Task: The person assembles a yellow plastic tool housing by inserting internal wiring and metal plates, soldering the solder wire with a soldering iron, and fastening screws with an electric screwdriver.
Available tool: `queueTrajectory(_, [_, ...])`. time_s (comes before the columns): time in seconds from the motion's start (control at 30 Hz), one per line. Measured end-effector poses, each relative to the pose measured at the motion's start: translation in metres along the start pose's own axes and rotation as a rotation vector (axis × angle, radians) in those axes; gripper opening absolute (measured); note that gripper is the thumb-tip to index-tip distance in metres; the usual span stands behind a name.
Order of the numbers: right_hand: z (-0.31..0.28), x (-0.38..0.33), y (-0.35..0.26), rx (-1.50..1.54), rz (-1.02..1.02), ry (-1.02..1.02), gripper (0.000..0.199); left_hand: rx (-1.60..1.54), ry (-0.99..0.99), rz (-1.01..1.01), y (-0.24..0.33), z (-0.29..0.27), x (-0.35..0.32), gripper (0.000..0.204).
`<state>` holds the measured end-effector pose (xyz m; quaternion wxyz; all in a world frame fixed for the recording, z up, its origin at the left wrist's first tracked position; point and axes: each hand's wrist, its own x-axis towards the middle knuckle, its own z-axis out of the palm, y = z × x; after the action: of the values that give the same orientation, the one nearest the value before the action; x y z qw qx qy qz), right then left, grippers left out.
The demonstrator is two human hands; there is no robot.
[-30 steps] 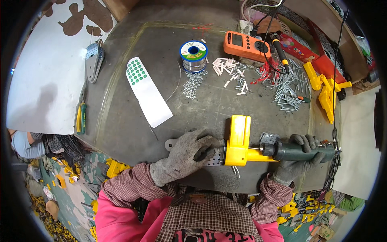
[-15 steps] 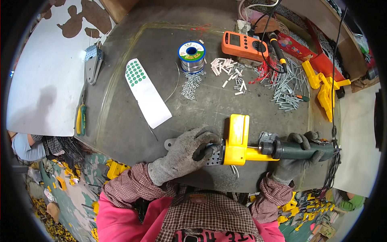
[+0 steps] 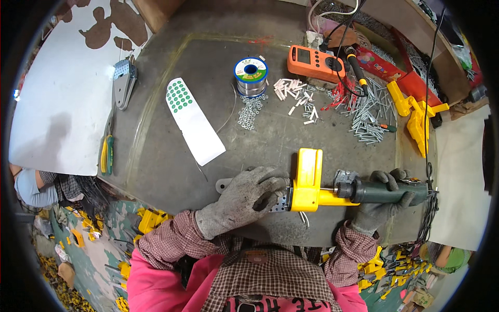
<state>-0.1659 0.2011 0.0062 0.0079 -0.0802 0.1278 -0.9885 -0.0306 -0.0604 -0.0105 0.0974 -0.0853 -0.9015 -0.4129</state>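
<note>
Left hand (image 3: 241, 200) is clamped on the metal plate (image 3: 280, 202) of the yellow part (image 3: 307, 182), held near the table's (image 3: 280, 140) front edge; the power screwdriver (image 3: 374, 192) is gripped by the right hand (image 3: 373, 214). Ideally, the bit (image 3: 327, 189) should be kept straight, pressure applied evenly, and the plate braced firmly against twisting.

Solder spool (image 3: 250, 78) is standing on the bench (image 3: 169, 161)
An orange multimeter (image 3: 315, 62) is resting to its right, a green-dotted white sheet (image 3: 195, 125) lying left.
</note>
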Motion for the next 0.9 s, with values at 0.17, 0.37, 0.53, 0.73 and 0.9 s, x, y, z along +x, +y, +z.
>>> queueTrajectory(0.17, [0.0,-0.001,0.0,0.022,0.011,0.013,0.043,-0.039,0.012,-0.034,0.003,0.0,-0.001,0.036])
queueTrajectory(0.37, [-0.002,0.001,0.001,0.044,0.01,0.022,0.037,-0.005,0.086,0.01,-0.001,0.006,-0.001,0.029])
queueTrajectory(0.53, [0.001,0.002,0.001,0.067,0.042,-0.021,0.031,0.007,0.108,0.045,-0.001,0.006,0.001,0.029])
queueTrajectory(0.73, [0.003,0.002,0.002,0.076,0.028,-0.026,0.03,-0.054,0.085,-0.013,0.008,-0.002,0.007,0.028])
queueTrajectory(0.9, [0.006,0.002,0.004,0.068,0.009,-0.003,0.03,-0.146,0.082,-0.055,0.007,-0.003,0.009,0.026])
